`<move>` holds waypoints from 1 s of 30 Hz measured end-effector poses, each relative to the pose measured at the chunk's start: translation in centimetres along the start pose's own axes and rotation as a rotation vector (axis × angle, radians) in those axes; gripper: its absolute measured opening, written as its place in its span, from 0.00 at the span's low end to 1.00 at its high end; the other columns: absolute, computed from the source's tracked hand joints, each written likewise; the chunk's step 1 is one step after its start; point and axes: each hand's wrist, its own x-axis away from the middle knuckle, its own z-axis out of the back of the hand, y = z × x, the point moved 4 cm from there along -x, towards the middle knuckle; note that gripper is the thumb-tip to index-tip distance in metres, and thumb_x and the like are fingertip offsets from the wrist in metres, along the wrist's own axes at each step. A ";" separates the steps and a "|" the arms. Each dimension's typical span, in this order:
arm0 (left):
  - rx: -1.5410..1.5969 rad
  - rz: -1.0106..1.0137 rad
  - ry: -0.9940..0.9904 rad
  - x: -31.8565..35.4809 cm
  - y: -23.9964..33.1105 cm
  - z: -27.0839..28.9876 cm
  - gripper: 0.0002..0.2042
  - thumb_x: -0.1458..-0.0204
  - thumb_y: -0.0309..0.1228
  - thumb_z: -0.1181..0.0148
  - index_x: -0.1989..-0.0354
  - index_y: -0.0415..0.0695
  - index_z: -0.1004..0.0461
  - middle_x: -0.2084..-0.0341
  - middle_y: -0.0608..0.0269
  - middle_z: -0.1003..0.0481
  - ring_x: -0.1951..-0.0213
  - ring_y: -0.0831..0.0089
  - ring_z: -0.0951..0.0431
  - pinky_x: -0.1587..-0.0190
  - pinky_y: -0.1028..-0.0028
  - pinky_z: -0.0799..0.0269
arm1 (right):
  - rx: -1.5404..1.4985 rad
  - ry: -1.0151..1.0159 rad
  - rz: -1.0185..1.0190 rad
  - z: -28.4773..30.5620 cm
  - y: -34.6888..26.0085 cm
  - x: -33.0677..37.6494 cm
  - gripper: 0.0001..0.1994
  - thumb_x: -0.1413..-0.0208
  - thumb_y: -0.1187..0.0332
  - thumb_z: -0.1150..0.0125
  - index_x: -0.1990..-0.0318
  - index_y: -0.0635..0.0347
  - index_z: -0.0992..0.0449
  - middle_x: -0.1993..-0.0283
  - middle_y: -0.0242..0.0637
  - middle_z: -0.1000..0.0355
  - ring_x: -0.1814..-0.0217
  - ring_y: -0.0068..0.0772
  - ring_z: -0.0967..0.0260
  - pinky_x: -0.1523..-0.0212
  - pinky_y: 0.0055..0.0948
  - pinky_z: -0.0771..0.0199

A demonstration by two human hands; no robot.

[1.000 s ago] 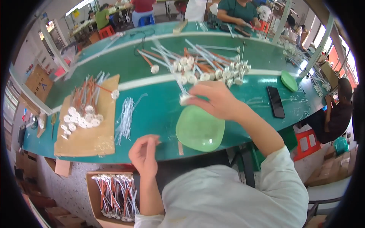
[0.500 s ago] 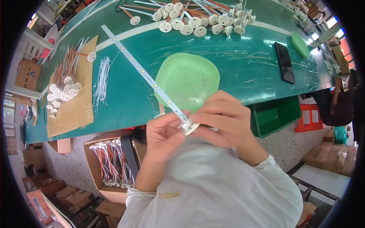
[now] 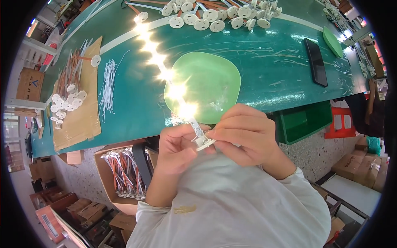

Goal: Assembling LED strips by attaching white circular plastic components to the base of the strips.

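Between my hands is an LED strip [image 3: 197, 129] with a round white base [image 3: 205, 145] at its near end. Its lamps glow brightly along the strip, which slants up and left over the green plate [image 3: 215, 78]. My left hand [image 3: 178, 146] pinches the base from the left, fingers curled round its edge. With fingertips pressed together, my right hand [image 3: 246, 134] grips the strip's end where it meets the base; anything small in those fingertips is hidden. Both hands are just off the table's near edge, in front of my shirt.
Several white-based strips [image 3: 217, 16] lie heaped at the back, others on cardboard [image 3: 89, 120] at left beside white wires [image 3: 108, 89]. A phone [image 3: 315, 62] lies at right. Below the table edge are a green bin [image 3: 304, 122] and a carton [image 3: 111, 182] of bundled strips.
The strip's LEDs were dark and are now lit. My right fingers have closed in at the strip's base end. The view has shifted slightly.
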 end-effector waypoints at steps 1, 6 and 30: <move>0.002 -0.028 0.043 0.1 0.0 -0.2 0.25 0.46 0.28 0.36 0.45 0.22 0.35 0.57 0.39 0.24 0.58 0.56 0.18 0.55 0.61 0.19 | 0.037 0.012 -0.021 -0.1 -0.1 0.0 0.13 0.64 0.76 0.27 0.66 0.63 0.19 0.68 0.36 0.23 0.73 0.34 0.29 0.75 0.26 0.29; 0.018 -0.034 0.005 0.9 0.7 1.1 0.23 0.49 0.22 0.37 0.45 0.25 0.32 0.54 0.41 0.24 0.53 0.57 0.20 0.50 0.60 0.21 | 0.044 0.006 -0.015 -1.1 -0.6 0.0 0.12 0.61 0.74 0.26 0.65 0.62 0.18 0.68 0.35 0.22 0.73 0.34 0.28 0.74 0.26 0.29; -0.162 -0.126 0.199 3.3 3.8 2.8 0.27 0.44 0.32 0.38 0.42 0.24 0.36 0.53 0.27 0.28 0.57 0.55 0.20 0.55 0.64 0.21 | 0.205 -0.501 -0.369 -0.7 7.1 -4.7 0.05 0.56 0.77 0.35 0.69 0.61 0.20 0.71 0.38 0.24 0.75 0.33 0.29 0.74 0.26 0.30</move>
